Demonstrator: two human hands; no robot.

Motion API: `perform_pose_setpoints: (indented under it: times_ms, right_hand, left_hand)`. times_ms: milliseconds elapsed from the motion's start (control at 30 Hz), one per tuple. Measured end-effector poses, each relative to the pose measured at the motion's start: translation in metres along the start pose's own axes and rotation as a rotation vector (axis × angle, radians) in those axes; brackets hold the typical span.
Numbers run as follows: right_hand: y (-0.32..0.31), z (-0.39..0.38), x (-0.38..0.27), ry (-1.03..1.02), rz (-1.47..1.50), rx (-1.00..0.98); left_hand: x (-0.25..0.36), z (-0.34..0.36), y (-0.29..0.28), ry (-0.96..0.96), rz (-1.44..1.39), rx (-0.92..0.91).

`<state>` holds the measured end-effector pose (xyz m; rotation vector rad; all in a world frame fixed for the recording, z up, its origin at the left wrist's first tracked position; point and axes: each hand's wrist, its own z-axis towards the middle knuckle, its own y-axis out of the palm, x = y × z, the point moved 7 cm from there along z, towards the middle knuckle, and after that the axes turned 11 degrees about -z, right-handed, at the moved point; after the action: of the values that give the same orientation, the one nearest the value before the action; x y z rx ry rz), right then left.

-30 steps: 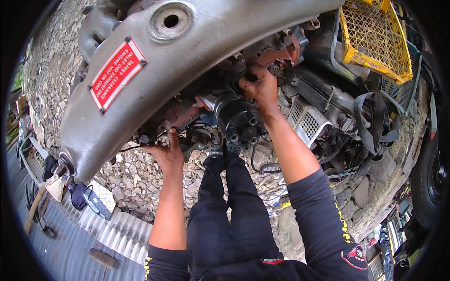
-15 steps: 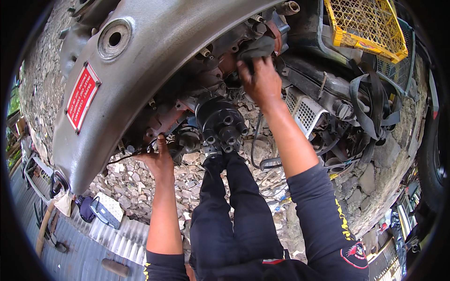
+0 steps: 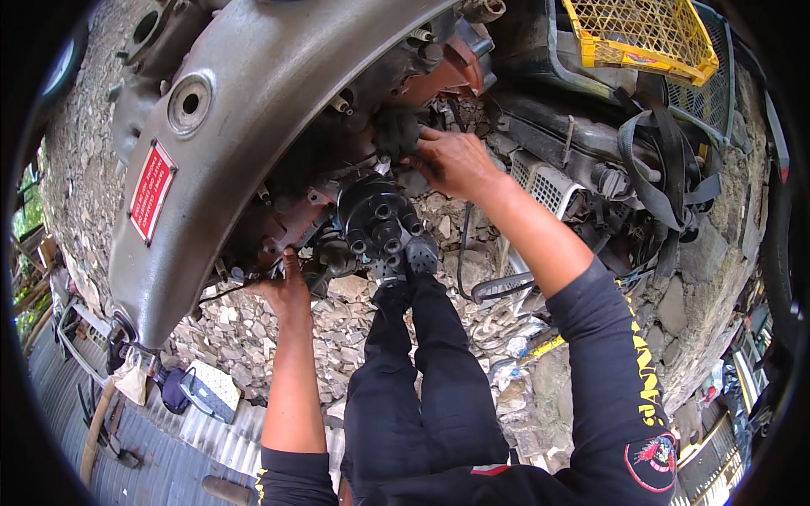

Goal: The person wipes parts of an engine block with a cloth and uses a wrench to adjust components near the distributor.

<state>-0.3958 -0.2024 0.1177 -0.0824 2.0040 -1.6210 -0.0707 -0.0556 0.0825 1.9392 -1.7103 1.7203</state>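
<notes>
My right hand (image 3: 456, 162) is closed on a dark rag (image 3: 398, 135), pressing it against the side of a reddish engine block (image 3: 291, 221). Its fingertips are partly hidden by the rag. Lower left, my left hand (image 3: 288, 295) grips the block's near edge, thumb up against it and the other fingers partly out of sight. Between the hands sits a black distributor cap (image 3: 378, 211) with several round towers. Above the block curves a grey metal valve cover (image 3: 245, 101) with a red label plate (image 3: 152, 192). A pale spark plug (image 3: 342, 104) sticks out below the cover.
Broken stones (image 3: 329, 363) cover the ground around my feet. To the right are a yellow plastic crate (image 3: 645, 38), a white basket (image 3: 544, 187) and a loop of dark strap (image 3: 650, 177). Corrugated metal sheets (image 3: 224, 443) lie at lower left.
My right hand has moved left and nearer with the rag, toward the distributor cap. My left hand keeps its place on the block. The whole view has shifted slightly.
</notes>
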Motion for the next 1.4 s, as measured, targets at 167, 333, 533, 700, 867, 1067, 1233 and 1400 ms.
perform_pose_setpoints:
  times_ms: [167,333,533,700,867,1067,1233,1400]
  right_hand:
    - [0.000,0.004,0.039,0.110,-0.263,0.157]
    - [0.008,0.002,0.030,0.553,0.011,0.418]
    - [0.004,0.002,-0.011,0.161,0.121,0.386]
    - [-0.024,-0.002,0.048,0.708,0.301,0.826]
    - [-0.017,0.032,0.052,0.795,0.080,0.667]
    - [-0.002,0.036,0.030,0.377,0.102,0.206]
    - [-0.005,0.020,-0.008,0.123,0.042,-0.033]
    - [-0.014,0.018,0.008,0.426,0.090,0.043]
  left_hand:
    - [-0.002,0.001,0.003,-0.016,-0.102,-0.100]
    - [0.015,-0.007,0.003,0.015,-0.044,0.001]
    - [0.014,-0.007,0.006,0.035,-0.130,-0.030]
    - [0.022,-0.014,0.006,0.030,-0.189,-0.025]
    - [0.011,-0.007,0.006,0.065,-0.133,-0.045]
    - [0.009,-0.006,0.011,-0.017,-0.230,-0.087]
    - [0.009,-0.007,0.007,-0.097,-0.178,-0.099]
    - [0.012,-0.009,0.004,-0.102,-0.069,-0.071]
